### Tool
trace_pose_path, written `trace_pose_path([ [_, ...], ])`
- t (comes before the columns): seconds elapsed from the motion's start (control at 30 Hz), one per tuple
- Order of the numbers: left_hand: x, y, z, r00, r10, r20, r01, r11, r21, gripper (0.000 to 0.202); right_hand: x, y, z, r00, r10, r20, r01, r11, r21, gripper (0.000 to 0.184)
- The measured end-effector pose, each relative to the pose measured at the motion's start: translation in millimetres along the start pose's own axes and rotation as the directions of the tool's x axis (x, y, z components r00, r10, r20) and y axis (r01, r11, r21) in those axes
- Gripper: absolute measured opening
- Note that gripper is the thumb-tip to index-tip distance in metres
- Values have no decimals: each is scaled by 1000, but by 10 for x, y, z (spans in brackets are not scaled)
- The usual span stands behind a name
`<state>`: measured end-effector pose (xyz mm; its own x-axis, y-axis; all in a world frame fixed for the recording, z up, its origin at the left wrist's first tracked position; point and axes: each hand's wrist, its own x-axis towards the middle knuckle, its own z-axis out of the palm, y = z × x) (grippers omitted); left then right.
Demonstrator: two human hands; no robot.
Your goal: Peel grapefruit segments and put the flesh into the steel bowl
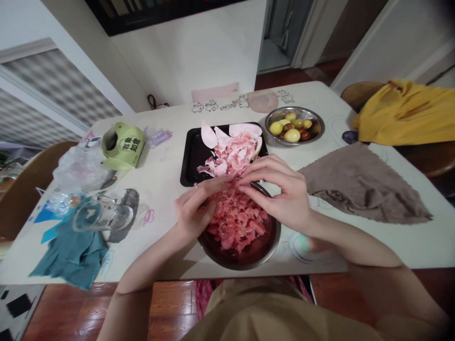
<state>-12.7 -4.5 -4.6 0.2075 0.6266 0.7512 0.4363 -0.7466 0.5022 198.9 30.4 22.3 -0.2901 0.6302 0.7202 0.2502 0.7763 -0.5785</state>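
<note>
Both my hands meet over a dark metal bowl [265, 251] at the table's near edge, filled with peeled pink pomelo flesh [236, 220]. My left hand [194, 208] and my right hand [280, 192] have fingers bent and pinched together at their tips around a small pink piece, mostly hidden by the fingers. Just beyond them a black tray [190, 156] carries a heap of pink peel and membrane scraps [231, 151].
A steel bowl [313, 135] of green and reddish small fruit stands at the back right. A brown cloth [359, 187] lies to the right, a yellow cloth [405, 111] over a chair. At left are a glass mug [101, 215], teal cloth [71, 253], plastic bag [78, 168], green box [124, 144].
</note>
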Motion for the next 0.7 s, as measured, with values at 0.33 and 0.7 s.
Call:
trace_pose_path([
  [0.33, 16, 49, 19, 995, 96, -7, -95, 995, 28, 39, -24, -29, -16, 999, -39, 15, 38, 999, 30, 13],
  [0.7, -12, 40, 13, 998, -55, -20, 53, 996, -73, 33, -20, -46, -22, 1000, 6, 12, -6, 1000, 26, 10],
])
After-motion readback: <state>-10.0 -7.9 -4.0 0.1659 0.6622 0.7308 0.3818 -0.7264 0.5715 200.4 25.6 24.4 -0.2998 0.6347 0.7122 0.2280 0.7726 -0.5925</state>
